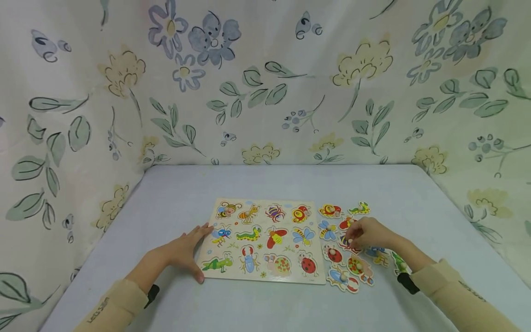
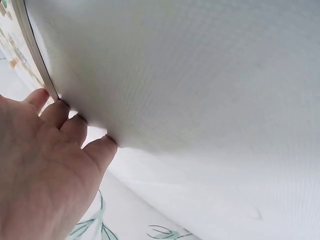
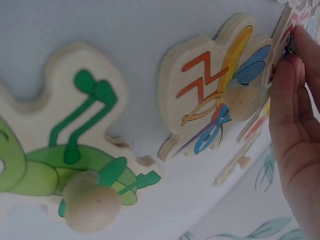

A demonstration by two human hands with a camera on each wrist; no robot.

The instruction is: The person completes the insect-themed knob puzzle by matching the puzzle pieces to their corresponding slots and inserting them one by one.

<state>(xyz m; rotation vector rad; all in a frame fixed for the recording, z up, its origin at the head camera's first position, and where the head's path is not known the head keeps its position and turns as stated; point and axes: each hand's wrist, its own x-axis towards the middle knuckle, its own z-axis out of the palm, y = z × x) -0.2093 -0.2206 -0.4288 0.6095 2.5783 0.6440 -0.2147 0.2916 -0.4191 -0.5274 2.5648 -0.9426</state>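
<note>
Head view: a wooden puzzle board (image 1: 260, 240) printed with insects is laid flat on a pale blue table (image 1: 265, 184), its long axis running left to right across the person. The left hand (image 1: 184, 251) is pressed flat at the board's left edge, fingers straight and spread; in the left wrist view the fingertips (image 2: 60, 111) are seen against that edge. Nothing is gripped by it.

Loose insect pieces (image 1: 352, 244) are scattered in a cluster just beside the board's right edge, so they are far nearer to the right hand (image 1: 367, 234) than to the left. The right hand is lowered over the middle of the cluster, fingers curled down around the small knob of a piece (image 1: 347, 240); which insect it is cannot be told. In the right wrist view a green grasshopper piece (image 3: 65, 165) and a dragonfly piece (image 3: 220, 95) are seen close by, untouched. From the pinched piece, the board's slots lie to the left.
</note>
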